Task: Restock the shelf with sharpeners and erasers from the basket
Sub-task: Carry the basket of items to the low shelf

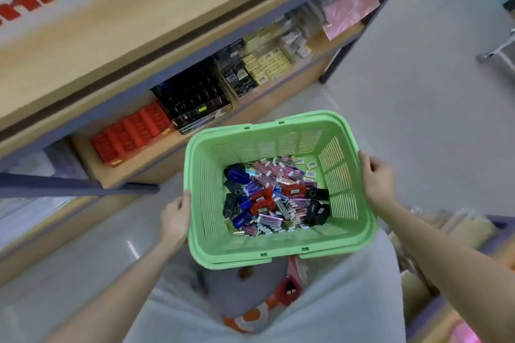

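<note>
A green plastic basket (345,133) hangs in front of me, held by both sides. My left hand (175,217) grips its left rim and my right hand (376,178) grips its right rim. Inside lies a loose heap of sharpeners (260,200) in red, blue and black, mixed with small boxed erasers (310,170) in pink, purple and white. The wooden shelf (156,159) runs across the upper left, with red sharpener boxes (131,131), a black display box (195,97) and yellow eraser packs (264,64) on it.
A thick wooden countertop (111,44) overhangs the shelf. Pink packets (351,8) lie at the shelf's far right end. Pale tiled floor (418,92) spreads to the right. Another shelf edge with goods (446,231) stands at the lower right. A metal stand foot (493,53) is at the right edge.
</note>
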{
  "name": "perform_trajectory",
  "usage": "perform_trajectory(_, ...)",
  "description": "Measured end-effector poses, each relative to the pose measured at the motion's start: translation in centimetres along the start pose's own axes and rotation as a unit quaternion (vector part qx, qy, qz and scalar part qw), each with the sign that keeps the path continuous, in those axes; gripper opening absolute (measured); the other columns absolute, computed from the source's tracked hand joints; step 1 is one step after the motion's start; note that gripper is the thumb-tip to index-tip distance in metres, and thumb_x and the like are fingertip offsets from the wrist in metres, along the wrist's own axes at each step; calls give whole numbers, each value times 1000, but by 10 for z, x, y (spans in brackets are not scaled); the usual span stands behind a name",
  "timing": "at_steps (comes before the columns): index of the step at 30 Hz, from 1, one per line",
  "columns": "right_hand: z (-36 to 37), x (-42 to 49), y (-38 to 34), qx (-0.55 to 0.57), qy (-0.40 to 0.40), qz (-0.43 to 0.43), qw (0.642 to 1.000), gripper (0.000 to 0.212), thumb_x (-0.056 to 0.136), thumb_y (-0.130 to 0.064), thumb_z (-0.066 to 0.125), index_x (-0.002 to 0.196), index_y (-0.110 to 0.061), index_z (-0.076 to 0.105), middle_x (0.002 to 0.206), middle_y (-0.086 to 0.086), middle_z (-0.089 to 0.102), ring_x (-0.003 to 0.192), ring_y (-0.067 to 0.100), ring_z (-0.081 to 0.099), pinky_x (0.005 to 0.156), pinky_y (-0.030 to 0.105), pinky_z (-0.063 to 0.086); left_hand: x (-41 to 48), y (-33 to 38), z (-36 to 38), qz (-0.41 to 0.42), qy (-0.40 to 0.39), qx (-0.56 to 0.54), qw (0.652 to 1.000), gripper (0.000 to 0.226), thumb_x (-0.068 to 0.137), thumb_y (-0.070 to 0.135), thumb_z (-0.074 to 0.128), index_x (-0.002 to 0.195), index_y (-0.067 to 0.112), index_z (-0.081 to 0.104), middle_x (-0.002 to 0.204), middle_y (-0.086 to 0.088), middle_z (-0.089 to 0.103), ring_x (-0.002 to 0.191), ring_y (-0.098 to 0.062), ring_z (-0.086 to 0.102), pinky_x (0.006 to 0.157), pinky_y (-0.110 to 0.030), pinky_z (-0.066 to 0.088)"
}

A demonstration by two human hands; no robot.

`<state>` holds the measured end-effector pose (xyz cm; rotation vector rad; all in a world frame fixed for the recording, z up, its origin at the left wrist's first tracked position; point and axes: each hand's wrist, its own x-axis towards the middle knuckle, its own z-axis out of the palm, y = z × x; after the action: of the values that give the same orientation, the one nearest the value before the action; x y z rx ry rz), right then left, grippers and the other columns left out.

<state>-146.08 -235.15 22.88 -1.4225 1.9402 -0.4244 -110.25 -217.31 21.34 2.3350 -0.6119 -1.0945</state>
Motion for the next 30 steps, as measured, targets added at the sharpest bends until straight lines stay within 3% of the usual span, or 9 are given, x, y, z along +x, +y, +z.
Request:
perform_trajectory(3,20,30,24,-13,-1,-4,1000,64,91,-61,35,67,-4,52,54,7,43,52,17,36,52,31,29,29,-17,34,-6,-9,20,1000,58,102,40,31,61,6,54,61,-10,57,61,-24,51,59,-35,34)
perform_trajectory(7,52,68,43,-34,-1,-17,999,64,94,-57,37,68,-1,52,56,15,45,54,20,38,52,33,30,67,-31,73,1,-15,29,999,60,103,38,29,80,-5,65,78,-17,63,78,-29,58,65,-36,39)
perform_trajectory(11,88,101,62,-57,3,-42,997,65,97,-53,35,73,4,55,63,23,54,56,24,41,52,36,34,108,-44,103,-13,-26,18,999,56,103,39,28,94,-2,65,93,-16,63,87,-27,58,77,-35,43)
perform_trajectory(16,139,132,90,-92,-1,-55,994,52,99,-45,35,60,-11,40,53,7,42,56,27,38,50,34,26,159,-65,132,-7,-33,13,999,53,102,41,28,88,3,63,89,-16,63,83,-27,59,74,-32,42)
perform_trajectory(21,182,153,115,-88,-14,-59,994,51,100,-39,37,62,-7,47,51,5,42,56,27,41,52,37,24,194,-89,151,-2,-21,29,999,53,102,40,27,103,1,63,94,-14,58,90,-25,54,79,-31,38)
perform_trajectory(26,211,161,135,-91,-22,-71,993,48,101,-37,36,60,-14,41,57,9,48,59,29,46,54,35,28,215,-110,163,8,-11,39,999,49,102,42,26,90,8,60,91,-14,62,88,-27,57,77,-33,40)
perform_trajectory(30,221,166,154,-116,-20,-67,991,46,101,-42,30,69,-13,46,69,15,57,67,32,53,58,36,37,220,-120,169,31,-14,13,999,44,102,41,30,98,11,62,95,-11,65,90,-27,61,83,-36,47)
